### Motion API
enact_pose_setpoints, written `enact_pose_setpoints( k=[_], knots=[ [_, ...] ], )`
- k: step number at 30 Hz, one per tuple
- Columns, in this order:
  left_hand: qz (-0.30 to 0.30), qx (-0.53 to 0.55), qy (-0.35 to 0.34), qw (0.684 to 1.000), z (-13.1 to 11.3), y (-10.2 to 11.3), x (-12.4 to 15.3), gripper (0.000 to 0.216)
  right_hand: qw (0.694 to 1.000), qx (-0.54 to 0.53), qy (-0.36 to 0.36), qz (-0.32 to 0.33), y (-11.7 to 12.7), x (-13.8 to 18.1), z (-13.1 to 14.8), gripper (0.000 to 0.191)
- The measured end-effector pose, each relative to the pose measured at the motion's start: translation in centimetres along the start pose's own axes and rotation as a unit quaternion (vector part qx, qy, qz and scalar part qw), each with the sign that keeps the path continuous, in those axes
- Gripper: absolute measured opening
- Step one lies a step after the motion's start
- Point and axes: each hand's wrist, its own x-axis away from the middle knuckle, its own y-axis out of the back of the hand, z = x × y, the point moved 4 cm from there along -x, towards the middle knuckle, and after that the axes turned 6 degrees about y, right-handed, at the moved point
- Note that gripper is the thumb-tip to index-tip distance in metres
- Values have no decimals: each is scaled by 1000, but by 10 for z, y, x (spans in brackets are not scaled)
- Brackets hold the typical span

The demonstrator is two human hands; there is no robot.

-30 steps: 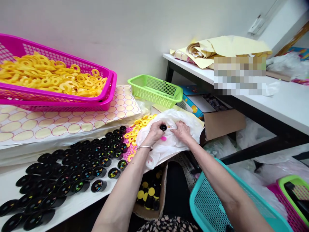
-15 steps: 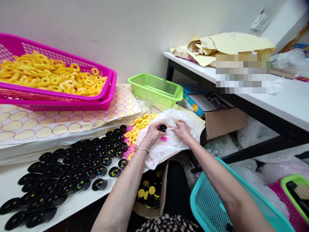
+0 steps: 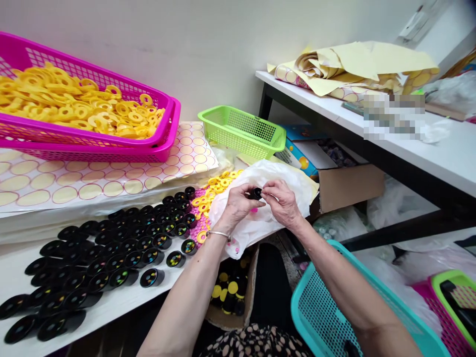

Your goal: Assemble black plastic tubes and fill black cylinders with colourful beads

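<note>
My left hand (image 3: 237, 204) grips a small black cap (image 3: 255, 193) above a white plastic bag (image 3: 260, 198) that lies on the white table (image 3: 122, 297). The fingertips of my right hand (image 3: 281, 199) pinch at the same cap from the right. A small pink piece shows just under my fingers. Left of my hands, several black caps with coloured beads inside (image 3: 148, 243) stand in rows. Loose yellow rings (image 3: 215, 186) lie on a pink sheet beside the bag.
A pink basket (image 3: 163, 134) full of yellow rings sits on round sticker sheets (image 3: 111, 183) at the back left. A green basket (image 3: 241, 131), a cardboard box (image 3: 349, 186), a teal basket (image 3: 320, 312) and a second white table (image 3: 427, 158) with yellow paper are on the right.
My right hand has come off the bag and up to the cap in my left hand. Both hands have risen slightly. The camera has shifted a little.
</note>
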Motion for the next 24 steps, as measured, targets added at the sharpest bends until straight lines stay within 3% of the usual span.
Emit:
enact_pose_setpoints(
  k=[5,9,11,13,16,19,24],
  knots=[
    [-9,-10,-11,1000,-5,-4,4,33,998,-55,16,-6,2,0,11,11],
    [3,-36,-35,999,0,-3,1,32,996,-85,1,-19,-2,3,3,11],
    [-15,-110,-52,992,4,1,-5,32,996,-65,-48,-46,-1,3,-12,12],
    [-45,-209,-66,975,7,5,-14,29,989,27,-136,-57,1,3,-32,18],
    [-63,-290,-75,952,13,6,-28,26,948,188,-255,31,-4,-1,-56,29],
    [-60,-310,-82,945,20,1,-37,31,911,231,-315,135,-15,-6,-69,42],
    [-54,-306,-75,947,33,-1,-42,30,892,184,-385,147,-23,-11,-81,33]
  ],
)
